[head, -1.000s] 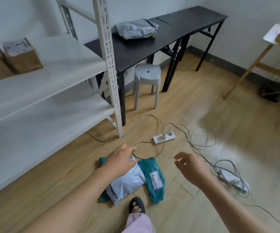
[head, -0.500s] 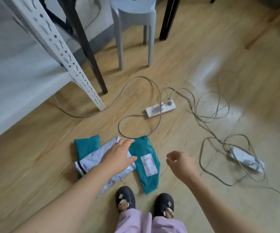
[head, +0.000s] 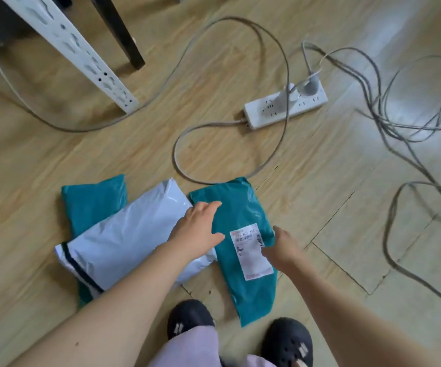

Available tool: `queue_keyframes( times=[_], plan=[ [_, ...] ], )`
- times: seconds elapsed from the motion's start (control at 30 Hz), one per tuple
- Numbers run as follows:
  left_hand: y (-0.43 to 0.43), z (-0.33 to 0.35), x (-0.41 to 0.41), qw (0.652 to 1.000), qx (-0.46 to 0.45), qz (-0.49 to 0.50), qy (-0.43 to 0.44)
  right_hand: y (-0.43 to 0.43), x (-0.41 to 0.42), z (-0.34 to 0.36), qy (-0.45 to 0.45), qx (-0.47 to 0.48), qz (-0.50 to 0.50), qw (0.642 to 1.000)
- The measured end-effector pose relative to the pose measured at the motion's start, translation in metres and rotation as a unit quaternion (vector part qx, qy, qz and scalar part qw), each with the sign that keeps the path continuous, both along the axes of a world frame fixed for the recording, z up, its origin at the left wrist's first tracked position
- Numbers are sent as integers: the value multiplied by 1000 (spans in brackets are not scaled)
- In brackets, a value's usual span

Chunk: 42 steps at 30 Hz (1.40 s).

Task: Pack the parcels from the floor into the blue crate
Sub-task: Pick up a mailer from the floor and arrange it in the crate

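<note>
Three soft parcels lie on the wooden floor in front of my feet. A teal parcel with a white label (head: 243, 215) lies at the right. A white-grey parcel (head: 132, 234) overlaps another teal parcel (head: 95, 202) at the left. My left hand (head: 198, 229) is spread flat, fingers apart, over the seam between the white-grey parcel and the labelled teal one. My right hand (head: 282, 247) rests on the labelled parcel's right edge, fingers curled at it; whether it grips is unclear. No blue crate is in view.
A white power strip (head: 285, 107) with plugs lies beyond the parcels, its grey cable (head: 179, 144) looping close to the teal parcel. More tangled cables (head: 399, 123) spread at the right. A white shelf post (head: 81, 51) and a black table leg (head: 121, 33) stand at upper left. My dark shoes (head: 190, 319) are below.
The view has dropped closer to the floor. Both hands have come down onto the parcels; the right hand has reached the labelled teal parcel's edge.
</note>
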<state>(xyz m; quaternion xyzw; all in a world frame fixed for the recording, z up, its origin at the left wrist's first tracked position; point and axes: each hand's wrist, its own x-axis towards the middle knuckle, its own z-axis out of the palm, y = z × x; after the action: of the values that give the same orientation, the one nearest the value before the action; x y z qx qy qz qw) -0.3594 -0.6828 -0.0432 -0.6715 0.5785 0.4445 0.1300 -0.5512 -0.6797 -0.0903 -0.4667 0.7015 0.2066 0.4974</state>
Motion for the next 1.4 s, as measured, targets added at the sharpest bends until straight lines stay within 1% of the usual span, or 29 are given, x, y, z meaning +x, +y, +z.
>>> queue_keyframes(
  times=[0.13, 0.23, 0.37, 0.53, 0.6, 0.7, 0.77, 0.83, 0.9, 1.0, 1.07, 1.17, 1.23, 1.4],
  plan=[
    [-8, -35, 7, 1000, 2, 3, -6, -1, -3, -53, -8, -2, -116, 993],
    [-14, -37, 12, 1000, 6, 12, -8, -2, 2, -61, -7, 3, -140, 990],
    [-14, -7, 19, 999, 0, 35, -11, -6, 10, -28, -19, -20, -129, 991],
    [-11, 72, 29, 997, -23, 70, -12, -24, 17, 56, -51, -41, -104, 992],
    [-14, 113, 34, 994, -56, 96, -26, -33, 23, 100, -60, -43, -65, 995],
    [-20, 184, 41, 980, -134, 143, -46, -45, 34, 173, -86, -54, -8, 995],
    [-23, 233, 46, 974, -155, 159, -47, -50, 41, 226, -90, -71, 38, 993],
    [-24, 281, 51, 973, -146, 170, -46, -54, 47, 277, -94, -90, 68, 989],
    [-21, 329, 58, 971, -120, 202, -50, -56, 51, 326, -103, -102, 93, 985],
    [-3, 399, 73, 959, -103, 258, -60, -58, 58, 400, -102, -119, 155, 975],
    [15, 443, 80, 949, -106, 294, -49, -59, 67, 447, -112, -122, 185, 969],
    [48, 503, 88, 928, -125, 348, -41, -58, 87, 512, -118, -136, 266, 947],
    [73, 537, 95, 912, -154, 378, -41, -53, 103, 549, -118, -145, 316, 930],
    [146, 602, 119, 863, -203, 461, -44, -19, 144, 611, -90, -160, 446, 876]
  ],
)
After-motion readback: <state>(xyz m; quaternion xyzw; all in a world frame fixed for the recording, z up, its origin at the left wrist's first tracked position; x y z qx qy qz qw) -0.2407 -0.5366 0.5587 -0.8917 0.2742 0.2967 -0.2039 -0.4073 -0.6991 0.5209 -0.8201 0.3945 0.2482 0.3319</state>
